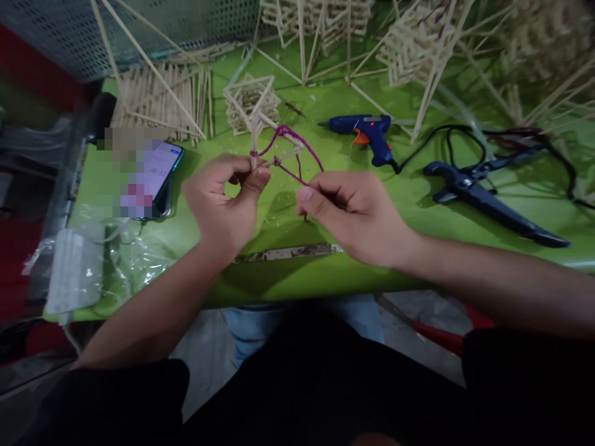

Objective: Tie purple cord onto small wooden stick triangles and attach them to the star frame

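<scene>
My left hand (225,207) is closed, its thumb and forefinger pinching thin wooden sticks (254,137) that are joined at angles. Purple cord (281,129) is knotted round these sticks and loops over to the right. Between the fingertips of my right hand (360,214), a stretch of that cord is pinched. It runs fairly straight from a knot near my left fingertips, and a short end shows below the right hand. Just behind the sticks stands a small stacked stick piece (248,105); whether the two are joined, I cannot tell.
A blue glue gun (360,126) lies beyond my right hand, with black-handled cutters (495,201) further right. At left are a phone (160,173), a white power bank (77,266) and a row of sticks (162,93). Larger stick structures (413,43) stand at the back.
</scene>
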{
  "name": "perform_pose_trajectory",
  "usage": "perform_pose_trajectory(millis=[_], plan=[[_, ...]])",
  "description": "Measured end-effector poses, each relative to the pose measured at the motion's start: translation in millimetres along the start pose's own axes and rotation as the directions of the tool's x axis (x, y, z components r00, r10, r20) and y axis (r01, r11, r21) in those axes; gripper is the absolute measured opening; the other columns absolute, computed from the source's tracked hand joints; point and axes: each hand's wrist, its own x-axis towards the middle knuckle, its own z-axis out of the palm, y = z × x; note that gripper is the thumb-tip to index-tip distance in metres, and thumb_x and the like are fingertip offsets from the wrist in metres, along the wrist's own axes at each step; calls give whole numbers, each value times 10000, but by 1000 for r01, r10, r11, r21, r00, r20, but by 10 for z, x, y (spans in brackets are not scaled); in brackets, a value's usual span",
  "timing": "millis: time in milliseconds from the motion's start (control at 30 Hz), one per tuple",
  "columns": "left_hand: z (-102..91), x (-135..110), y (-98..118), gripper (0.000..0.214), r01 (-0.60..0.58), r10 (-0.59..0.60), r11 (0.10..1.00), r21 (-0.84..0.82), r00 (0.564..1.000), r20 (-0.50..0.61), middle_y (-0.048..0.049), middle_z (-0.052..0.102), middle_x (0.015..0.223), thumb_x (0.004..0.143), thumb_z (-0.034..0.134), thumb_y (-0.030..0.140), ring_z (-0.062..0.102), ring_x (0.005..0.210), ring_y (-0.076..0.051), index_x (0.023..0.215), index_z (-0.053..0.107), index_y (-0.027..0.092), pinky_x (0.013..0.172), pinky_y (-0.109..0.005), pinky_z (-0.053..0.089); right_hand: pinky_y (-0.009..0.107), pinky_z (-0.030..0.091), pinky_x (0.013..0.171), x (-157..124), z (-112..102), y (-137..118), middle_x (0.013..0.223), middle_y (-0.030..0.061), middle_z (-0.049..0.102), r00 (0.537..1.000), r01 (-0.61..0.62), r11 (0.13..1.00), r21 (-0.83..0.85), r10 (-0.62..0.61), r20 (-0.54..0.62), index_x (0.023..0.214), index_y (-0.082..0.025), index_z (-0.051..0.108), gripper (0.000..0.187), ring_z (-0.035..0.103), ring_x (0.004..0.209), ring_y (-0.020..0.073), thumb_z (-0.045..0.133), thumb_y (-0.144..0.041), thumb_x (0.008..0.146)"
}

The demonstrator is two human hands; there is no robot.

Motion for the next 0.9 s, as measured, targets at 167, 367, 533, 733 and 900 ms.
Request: perform_pose_trajectory(millis=[167, 367, 533, 733, 900], plan=[[-12, 29, -21, 364, 203, -198, 971, -125, 979, 49, 21, 751, 772, 1009, 975, 535, 715, 768, -160, 843, 830, 246, 745, -353, 554, 313, 316, 593, 6, -46, -5, 649, -35, 469, 1000, 6, 1000, 3, -6, 21, 848, -193, 717, 582, 436, 654, 131, 678, -677, 1169], [53, 17, -5, 401, 469, -451, 783, -409, 880, 147, 1, 788, 825, 876, 1072, 534, 673, 668, -115, 810, 809, 239, 604, -262, 531, 308, 246, 529, 77, 23, 165, 596, -57, 448, 974, -196, 979, -52, 201, 107, 781, -188, 686, 610, 360, 549, 98, 683, -668, 1156], [34, 10, 85, 429, 559, -462, 639, -528, 828, 318, 9, 780, 790, 763, 1146, 546, 686, 645, -107, 794, 840, 248, 590, -237, 553, 315, 259, 516, 179, -18, 229, 588, -53, 483, 948, -309, 951, -16, 310, 76, 775, -173, 729, 595, 375, 536, 95, 758, -665, 1108], [34, 0, 155, 418, 578, -396, 631, -517, 813, 426, 1, 792, 751, 796, 1124, 568, 691, 623, -118, 768, 853, 251, 601, -246, 563, 306, 386, 566, 279, -56, 426, 711, -17, 580, 962, -274, 956, 107, 273, 20, 813, -211, 695, 527, 464, 630, 120, 861, -667, 1019], [17, -32, 141, 413, 607, -371, 641, -470, 781, 503, -26, 777, 721, 819, 1109, 557, 750, 673, -170, 775, 866, 226, 630, -278, 605, 402, 652, 915, 331, -36, 580, 915, 37, 731, 984, -128, 970, 204, 150, -99, 823, -264, 672, 561, 676, 903, 221, 898, -769, 910]])
